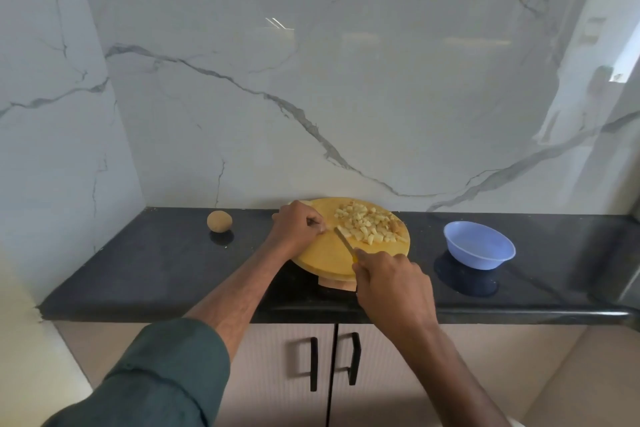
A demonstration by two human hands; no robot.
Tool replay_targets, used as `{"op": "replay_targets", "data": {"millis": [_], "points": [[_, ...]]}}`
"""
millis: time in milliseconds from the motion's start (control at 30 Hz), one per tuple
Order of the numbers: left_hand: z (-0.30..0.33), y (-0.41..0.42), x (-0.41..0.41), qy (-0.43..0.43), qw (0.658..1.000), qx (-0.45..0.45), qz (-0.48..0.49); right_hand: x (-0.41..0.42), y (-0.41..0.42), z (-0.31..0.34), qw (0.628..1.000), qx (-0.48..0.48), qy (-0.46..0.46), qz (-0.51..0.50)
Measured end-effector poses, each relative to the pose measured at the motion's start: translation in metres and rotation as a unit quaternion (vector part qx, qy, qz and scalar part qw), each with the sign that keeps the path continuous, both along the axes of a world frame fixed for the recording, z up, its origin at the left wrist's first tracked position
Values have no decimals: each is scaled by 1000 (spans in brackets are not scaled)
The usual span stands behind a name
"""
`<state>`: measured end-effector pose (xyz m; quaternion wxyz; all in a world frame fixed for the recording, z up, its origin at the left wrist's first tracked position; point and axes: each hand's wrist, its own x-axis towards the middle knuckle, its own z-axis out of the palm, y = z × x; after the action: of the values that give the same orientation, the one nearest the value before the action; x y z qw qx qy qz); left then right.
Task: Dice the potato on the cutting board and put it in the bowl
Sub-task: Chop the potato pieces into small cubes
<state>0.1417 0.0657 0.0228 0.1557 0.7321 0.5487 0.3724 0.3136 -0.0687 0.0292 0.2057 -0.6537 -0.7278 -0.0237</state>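
Black bench (145, 267) carries one cutting board (322, 258), one empty bowl (479, 244), one whole potato (219, 220). Right hand (393, 282) grips a knife (344, 242); left hand (298, 227) curls, its hold hidden, beside the dice (369, 225).

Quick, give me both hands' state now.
Left hand: curled at the cutting board; contents cannot be told.
Right hand: grips the knife.

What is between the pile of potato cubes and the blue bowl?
Head view: past the diced potato pile comes the round yellow cutting board's rim, then bare black countertop up to the blue plastic bowl.

Dark green sleeve (166, 371) rolled up on left arm; right forearm (450, 367) bare.
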Motion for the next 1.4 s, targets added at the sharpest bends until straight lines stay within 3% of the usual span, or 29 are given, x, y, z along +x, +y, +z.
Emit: {"op": "replay_targets", "data": {"millis": [167,333,467,700,1133,1300,1400], "points": [[-13,-4,-8,-103,992,67,8,6,3,-3,999,27,14,18],[-31,-8,-11,-140,981,125,48,-2,14,-6,996,12,-74,52],[-35,-6,-10,-115,984,134,25,7,29,5,995,5,-98,22],[-42,0,-13,-106,988,111,33,18,42,6,997,43,-58,-17],[-38,-2,-13,-97,987,122,39,16,45,-8,998,42,-40,38],[-35,-6,-13,-99,987,117,44,26,67,-19,984,151,24,94],[-34,-9,-12,-115,983,130,50,36,79,-27,966,205,113,115]]}}
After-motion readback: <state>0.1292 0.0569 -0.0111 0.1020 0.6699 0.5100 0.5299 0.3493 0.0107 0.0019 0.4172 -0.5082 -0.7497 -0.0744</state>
